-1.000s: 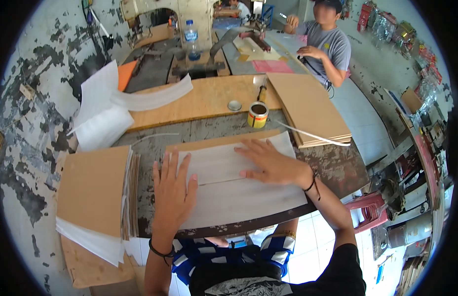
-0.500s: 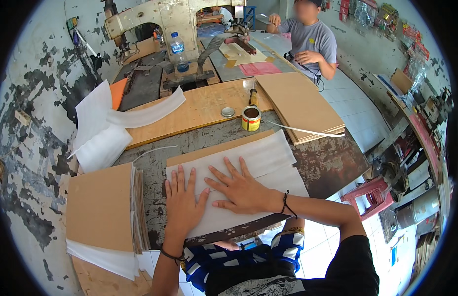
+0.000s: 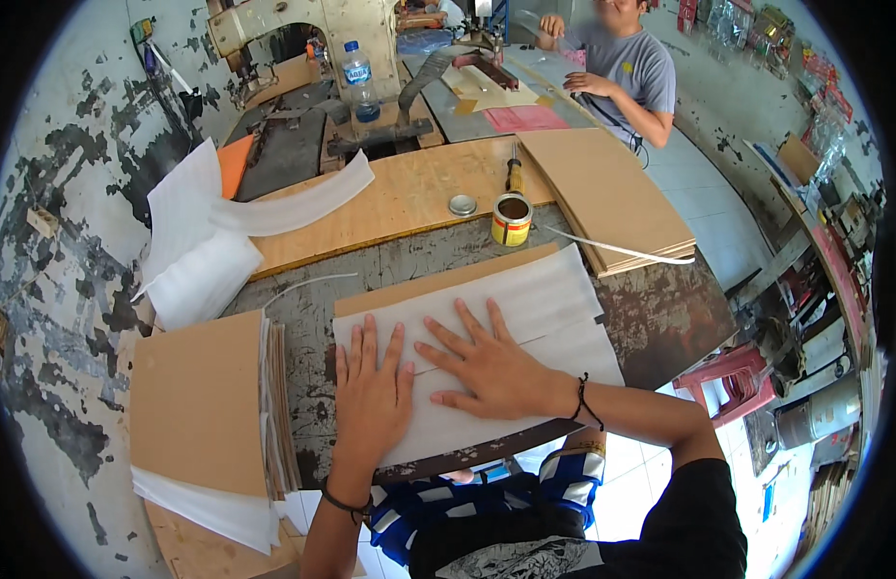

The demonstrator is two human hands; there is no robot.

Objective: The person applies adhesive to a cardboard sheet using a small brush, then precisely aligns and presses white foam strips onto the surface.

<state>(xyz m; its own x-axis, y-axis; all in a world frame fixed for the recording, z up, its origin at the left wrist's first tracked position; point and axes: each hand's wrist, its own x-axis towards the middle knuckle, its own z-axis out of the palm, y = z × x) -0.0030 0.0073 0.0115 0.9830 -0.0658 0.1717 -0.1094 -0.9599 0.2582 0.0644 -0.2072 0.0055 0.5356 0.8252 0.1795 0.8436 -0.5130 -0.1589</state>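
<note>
My left hand (image 3: 373,405) lies flat, fingers stretched out, on the left side of a white foam sheet (image 3: 554,289). Also open, my right hand (image 3: 496,372) presses on the sheet's middle with its fingers spread. Neither hand holds anything. A seam or edge crosses the foam between its upper and lower parts, with a small notch at the right. Beneath it lies a brown board (image 3: 448,280), showing as a strip along the far edge; the rest is hidden by the foam.
Left stands a stack of brown boards and foam (image 3: 197,405); more brown boards (image 3: 602,193) lie at the far right. Beyond the sheet are an open can (image 3: 512,230), its lid (image 3: 462,205), a yellow-handled tool (image 3: 514,176) and loose foam (image 3: 192,232). Past the sewing machine (image 3: 361,39), a person (image 3: 622,77) works.
The view has shifted slightly, so the bench appears farther right and higher. Both my hands stay flat on the foam, in nearly the same spots. The other person's hands have moved a little.
</note>
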